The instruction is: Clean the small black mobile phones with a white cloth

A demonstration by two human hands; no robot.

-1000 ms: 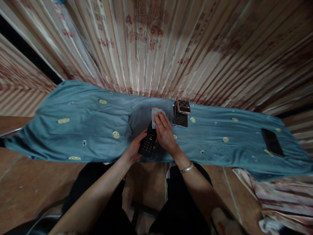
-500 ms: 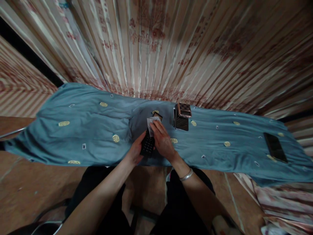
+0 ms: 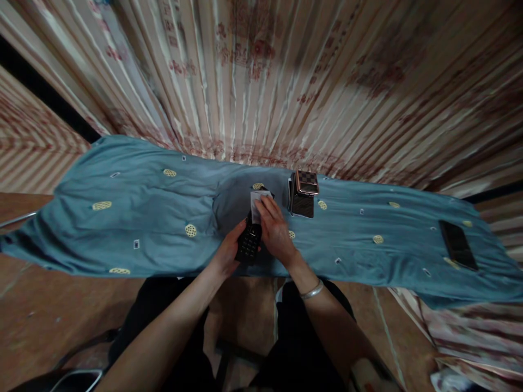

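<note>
My left hand (image 3: 229, 247) is closed around the lower part of an opened black flip phone (image 3: 248, 245), whose keypad faces up. My right hand (image 3: 278, 231) presses a pale grey-white cloth (image 3: 255, 206) against the phone's upper half with its fingertips. The cloth and fingers hide most of that half; only a dark corner shows past them. Whether the pale piece is fabric or tissue I cannot tell.
Right of my hands, a small stack of dark phones (image 3: 302, 207) bears a checkered, copper-edged device (image 3: 306, 180) on top. A black smartphone (image 3: 458, 245) lies at the far right of the blue cloth-covered table (image 3: 163, 218). Patterned curtains (image 3: 261, 109) hang behind.
The cloth and my right fingers have shifted slightly along the phone's upper half, covering its far end more. The top of the keypad shows more. The view has moved a little.
</note>
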